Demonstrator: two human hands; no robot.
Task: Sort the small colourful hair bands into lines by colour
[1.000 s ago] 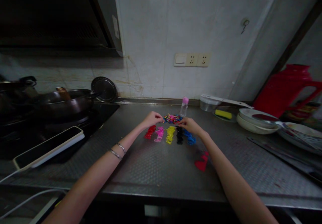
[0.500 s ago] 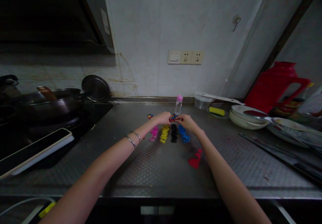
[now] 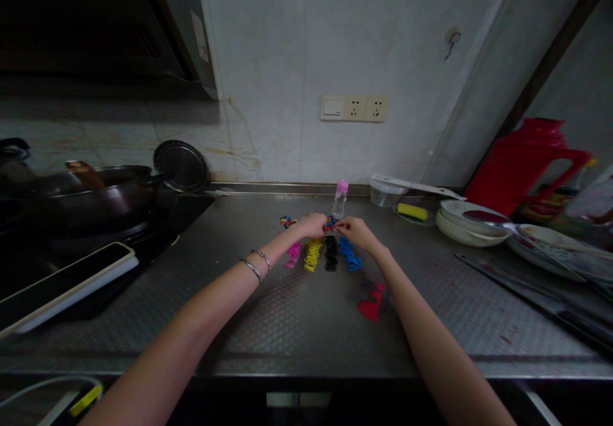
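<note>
My left hand (image 3: 315, 225) bends over a mixed multicoloured pile (image 3: 330, 222) of small thin loop-like pieces, its fingers curled and closed. From the other side my right hand (image 3: 352, 228) pinches at the same pile, thumb and fingertips together. Whatever either hand grips is too small to make out. Below the hands lie sorted rows: a pink row (image 3: 292, 256), partly behind my left forearm, a yellow row (image 3: 313, 256), a black row (image 3: 331, 255) and a blue row (image 3: 350, 255). More mixed pieces (image 3: 287, 221) show left of my left hand. A clear bottle with a pink cap (image 3: 340, 200) stands just behind.
A red jagged flat piece (image 3: 371, 303) lies beside my right forearm. Rightward are a plastic tub (image 3: 384, 193), a yellow sponge (image 3: 412, 212), stacked bowls (image 3: 472, 225) and a red thermos jug (image 3: 520, 167). Leftward, a pan (image 3: 90, 199) sits on the stove near a phone-like slab (image 3: 71, 285).
My left hand has shifted very slightly, uncovering more of the mixed pieces at its left. My right hand stays pinched at the pile. The rows look unchanged.
</note>
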